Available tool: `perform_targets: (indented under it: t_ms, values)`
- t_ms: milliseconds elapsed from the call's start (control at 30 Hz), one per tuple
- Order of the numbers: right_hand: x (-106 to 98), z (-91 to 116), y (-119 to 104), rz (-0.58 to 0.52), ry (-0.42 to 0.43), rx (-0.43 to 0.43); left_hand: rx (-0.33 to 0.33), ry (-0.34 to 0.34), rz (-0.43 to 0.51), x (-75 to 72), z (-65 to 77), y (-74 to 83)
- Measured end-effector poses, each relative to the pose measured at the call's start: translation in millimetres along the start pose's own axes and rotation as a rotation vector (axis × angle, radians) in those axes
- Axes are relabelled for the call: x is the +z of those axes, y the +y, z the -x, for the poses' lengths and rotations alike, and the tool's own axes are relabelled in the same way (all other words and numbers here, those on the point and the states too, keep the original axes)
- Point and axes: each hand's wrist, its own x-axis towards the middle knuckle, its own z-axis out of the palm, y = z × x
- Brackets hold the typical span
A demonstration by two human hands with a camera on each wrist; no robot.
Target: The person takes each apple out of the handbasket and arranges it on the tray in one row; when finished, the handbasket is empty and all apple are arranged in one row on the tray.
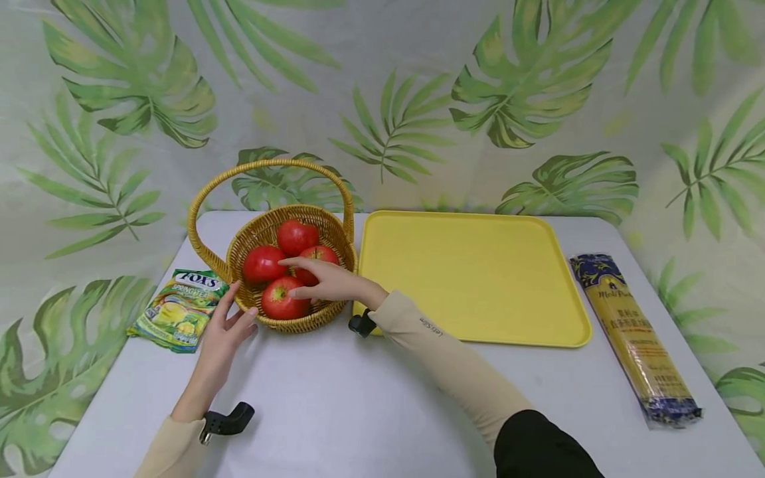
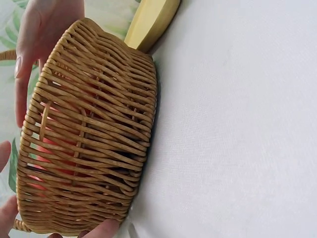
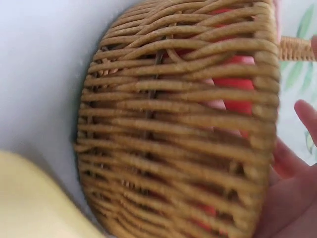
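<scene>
In the head view, several red apples lie inside a brown wicker basket with a tall looped handle. My right hand reaches over the basket's right rim, its fingers stretched above the apples. Its thumb is close to the front apple, and the palm side partly covers the right apple. With fairly straight fingers, my left hand touches the basket's front left side near the handle's base. The left wrist view shows its fingertips against the weave.
A green candy bag labelled FOX'S lies left of the basket. A yellow tray sits right beside it. At the table's right edge is a long pack of pasta. Behind the white table hangs a leaf-patterned cloth.
</scene>
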Motion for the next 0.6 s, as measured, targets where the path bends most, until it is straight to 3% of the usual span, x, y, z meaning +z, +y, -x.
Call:
perform_targets:
  t_ms: [133,333,600]
  values:
    - [6,-6,-2,0.059,-0.040,0.033,-0.005,-0.021,0.046,0.5,-4.8,-3.2]
    - [14,-14,-3,0.312,-0.073,0.043,-0.004,-0.048,0.121,0.9,-7.5,-2.4]
    - [24,-24,-3,0.466,-0.070,0.098,-0.017,-0.067,0.176,5.3,-0.3,16.3]
